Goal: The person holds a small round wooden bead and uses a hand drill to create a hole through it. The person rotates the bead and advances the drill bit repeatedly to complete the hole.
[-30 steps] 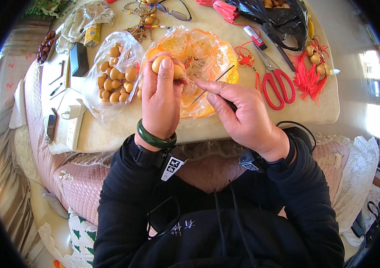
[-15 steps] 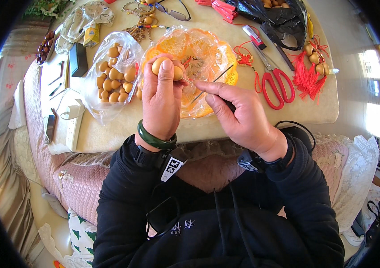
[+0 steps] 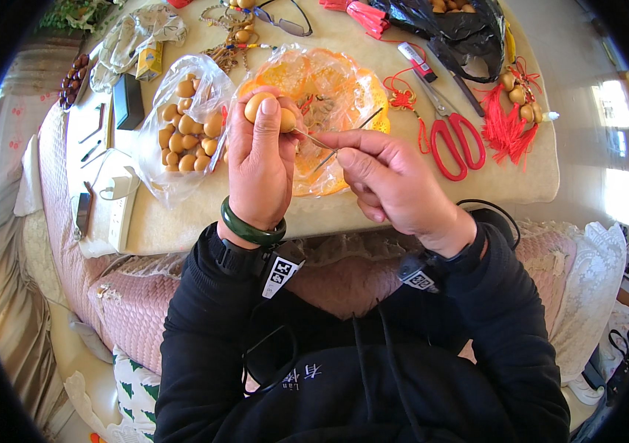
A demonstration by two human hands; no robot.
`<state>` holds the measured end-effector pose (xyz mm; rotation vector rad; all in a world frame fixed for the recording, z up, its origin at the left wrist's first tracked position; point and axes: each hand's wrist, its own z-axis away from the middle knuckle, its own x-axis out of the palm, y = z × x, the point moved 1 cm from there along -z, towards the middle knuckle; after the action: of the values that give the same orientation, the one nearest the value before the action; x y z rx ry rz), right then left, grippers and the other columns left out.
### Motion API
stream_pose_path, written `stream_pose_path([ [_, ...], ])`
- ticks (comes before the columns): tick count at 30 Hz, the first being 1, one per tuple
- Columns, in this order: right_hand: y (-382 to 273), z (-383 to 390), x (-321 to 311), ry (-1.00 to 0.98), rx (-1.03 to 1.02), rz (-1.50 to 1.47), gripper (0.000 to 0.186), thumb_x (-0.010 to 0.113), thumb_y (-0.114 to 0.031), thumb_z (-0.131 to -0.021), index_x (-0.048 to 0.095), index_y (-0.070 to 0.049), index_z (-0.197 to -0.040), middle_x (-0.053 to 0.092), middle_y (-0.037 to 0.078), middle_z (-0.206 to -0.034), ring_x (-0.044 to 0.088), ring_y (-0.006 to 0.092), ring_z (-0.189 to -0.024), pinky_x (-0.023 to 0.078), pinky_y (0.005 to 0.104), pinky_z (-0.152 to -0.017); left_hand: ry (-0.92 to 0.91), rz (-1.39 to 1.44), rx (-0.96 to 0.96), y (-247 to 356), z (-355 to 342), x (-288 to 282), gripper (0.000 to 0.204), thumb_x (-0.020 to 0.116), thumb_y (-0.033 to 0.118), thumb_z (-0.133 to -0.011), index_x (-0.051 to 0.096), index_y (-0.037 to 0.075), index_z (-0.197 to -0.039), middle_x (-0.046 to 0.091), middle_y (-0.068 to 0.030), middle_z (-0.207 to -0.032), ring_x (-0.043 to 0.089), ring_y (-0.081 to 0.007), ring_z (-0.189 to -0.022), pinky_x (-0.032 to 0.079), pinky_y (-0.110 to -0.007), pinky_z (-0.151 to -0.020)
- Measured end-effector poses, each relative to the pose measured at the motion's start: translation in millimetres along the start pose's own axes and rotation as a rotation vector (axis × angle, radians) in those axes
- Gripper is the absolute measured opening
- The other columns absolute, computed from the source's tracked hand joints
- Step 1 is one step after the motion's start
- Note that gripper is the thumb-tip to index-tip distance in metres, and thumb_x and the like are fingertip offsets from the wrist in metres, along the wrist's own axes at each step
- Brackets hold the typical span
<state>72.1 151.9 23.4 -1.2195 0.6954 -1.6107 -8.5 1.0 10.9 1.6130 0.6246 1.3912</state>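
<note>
Head view: a gourd bead (image 3: 288, 120) held above the left edge of the orange basket (image 3: 378, 105).
Left grip (image 3: 261, 159) wraps snugly around it, seemingly steadying its end; right grip (image 3: 395, 176) pinches a thin tool (image 3: 315, 139) aimed there, contact unclear; bagged gourds (image 3: 189, 142) sit nearby on the counter (image 3: 203, 214).

1 head-worn fisheye looks down over the table (image 3: 517, 184).

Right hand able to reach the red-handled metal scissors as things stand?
Probably yes: the scissors lie uncovered close by; but the right hand is pinching a thin strand or needle.
</note>
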Motion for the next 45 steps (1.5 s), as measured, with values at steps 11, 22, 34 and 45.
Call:
stream_pose_path([
  [11, 5.3, -0.6, 1.2, 0.058, -0.256, 0.345, 0.023, 0.059, -0.007, -0.096, 0.064, 0.001, -0.116, 0.069, 0.016, -0.091, 0.069, 0.0235, -0.082, 0.053, 0.0316, -0.071, 0.005, -0.026, 0.037, -2.1, 2.6, 0.7, 0.019, 0.049, 0.020, -0.104, 0.051, 0.006, -0.116, 0.057, -0.0036, -0.099, 0.053, -0.0107, -0.088, 0.045, -0.027, -0.079],
  [22, 4.4, -1.6, 2.2, 0.064, -0.259, 0.402, 0.023, 0.060, -0.010, -0.096, 0.064, 0.001, -0.117, 0.067, 0.012, -0.085, 0.066, 0.0181, -0.076, 0.051, 0.0304, -0.067, 0.031, -0.048, 0.019, -3.0, 1.9, -0.2, 0.018, 0.051, 0.021, -0.103, 0.049, 0.007, -0.115, 0.057, -0.0026, -0.097, 0.053, -0.0089, -0.084, 0.045, -0.023, -0.075],
  [34, 10.9, -8.8, -1.3, 0.093, -0.613, 0.478, 0.024, 0.058, -0.011, -0.098, 0.062, 0.001, -0.119, 0.065, 0.007, -0.073, 0.061, 0.0133, -0.059, 0.049, 0.0291, -0.054, 0.017, -0.062, 0.016, -4.1, 3.1, 1.1, 0.018, 0.052, 0.023, -0.103, 0.050, 0.009, -0.115, 0.057, -0.0022, -0.098, 0.052, -0.0080, -0.086, 0.046, -0.023, -0.075],
  [45, 8.2, -6.5, 1.6, 0.148, -0.857, 0.705, 0.024, 0.059, -0.009, -0.097, 0.062, 0.001, -0.119, 0.066, 0.011, -0.075, 0.064, 0.0169, -0.061, 0.049, 0.0283, -0.056, 0.064, -0.078, -0.003, -3.4, 3.8, 2.2, 0.019, 0.051, 0.023, -0.104, 0.050, 0.009, -0.115, 0.056, -0.0020, -0.098, 0.052, -0.0083, -0.086, 0.046, -0.024, -0.075],
])
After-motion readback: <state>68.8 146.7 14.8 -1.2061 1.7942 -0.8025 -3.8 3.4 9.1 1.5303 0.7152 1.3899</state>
